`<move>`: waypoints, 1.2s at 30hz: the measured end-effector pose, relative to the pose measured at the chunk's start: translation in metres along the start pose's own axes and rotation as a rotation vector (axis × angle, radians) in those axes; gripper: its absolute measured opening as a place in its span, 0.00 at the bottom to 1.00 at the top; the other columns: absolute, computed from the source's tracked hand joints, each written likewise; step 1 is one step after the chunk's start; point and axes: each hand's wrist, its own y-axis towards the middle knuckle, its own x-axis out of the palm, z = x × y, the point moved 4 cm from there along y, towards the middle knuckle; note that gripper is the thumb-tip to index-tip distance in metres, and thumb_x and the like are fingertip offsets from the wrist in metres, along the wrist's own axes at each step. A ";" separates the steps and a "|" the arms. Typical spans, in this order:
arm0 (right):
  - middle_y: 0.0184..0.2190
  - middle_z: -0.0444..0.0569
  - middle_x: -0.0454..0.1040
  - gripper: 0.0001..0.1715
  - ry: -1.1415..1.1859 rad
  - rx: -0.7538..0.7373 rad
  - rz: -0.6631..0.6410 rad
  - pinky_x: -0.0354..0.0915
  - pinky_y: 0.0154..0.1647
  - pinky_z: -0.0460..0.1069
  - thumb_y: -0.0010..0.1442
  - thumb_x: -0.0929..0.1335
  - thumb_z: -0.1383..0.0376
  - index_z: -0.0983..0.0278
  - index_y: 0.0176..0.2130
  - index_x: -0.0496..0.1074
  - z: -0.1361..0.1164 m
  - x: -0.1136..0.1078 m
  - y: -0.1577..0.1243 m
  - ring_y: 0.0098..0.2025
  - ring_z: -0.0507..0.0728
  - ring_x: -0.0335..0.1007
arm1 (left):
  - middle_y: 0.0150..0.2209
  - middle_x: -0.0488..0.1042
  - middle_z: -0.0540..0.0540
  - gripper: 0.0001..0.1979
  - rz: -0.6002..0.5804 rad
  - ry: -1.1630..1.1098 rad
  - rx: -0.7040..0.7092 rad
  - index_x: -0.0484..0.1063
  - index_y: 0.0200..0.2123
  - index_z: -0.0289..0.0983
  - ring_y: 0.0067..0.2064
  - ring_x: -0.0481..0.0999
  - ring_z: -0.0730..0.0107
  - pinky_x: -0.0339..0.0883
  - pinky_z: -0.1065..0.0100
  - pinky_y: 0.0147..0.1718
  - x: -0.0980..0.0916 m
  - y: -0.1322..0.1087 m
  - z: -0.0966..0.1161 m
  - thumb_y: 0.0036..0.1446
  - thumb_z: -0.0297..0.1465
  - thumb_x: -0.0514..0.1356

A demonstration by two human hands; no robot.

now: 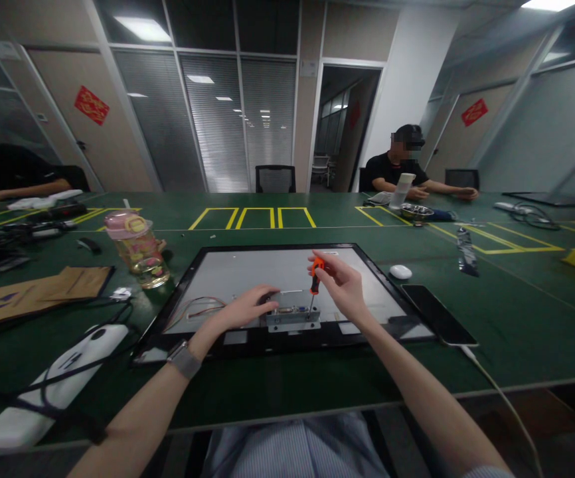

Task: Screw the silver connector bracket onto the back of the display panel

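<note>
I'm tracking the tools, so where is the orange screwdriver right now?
In the head view, the screwdriver is just right of centre, nearly upright in the right hand, its tip down at the metal bracket.

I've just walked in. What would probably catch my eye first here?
Probably the orange-and-black screwdriver, held upright in the right hand, pointing down at a metal bracket near the close edge of a large flat panel. Next, the pink-lidded bottle left of the panel, and the red sign on the door behind it.
</note>
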 end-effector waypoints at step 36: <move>0.38 0.49 0.69 0.11 -0.194 -0.097 0.013 0.68 0.44 0.56 0.59 0.68 0.62 0.57 0.43 0.75 -0.006 -0.006 0.002 0.40 0.57 0.69 | 0.54 0.69 0.42 0.23 -0.003 -0.002 0.021 0.65 0.54 0.36 0.53 0.68 0.61 0.60 0.63 0.55 0.001 0.000 -0.002 0.61 0.42 0.53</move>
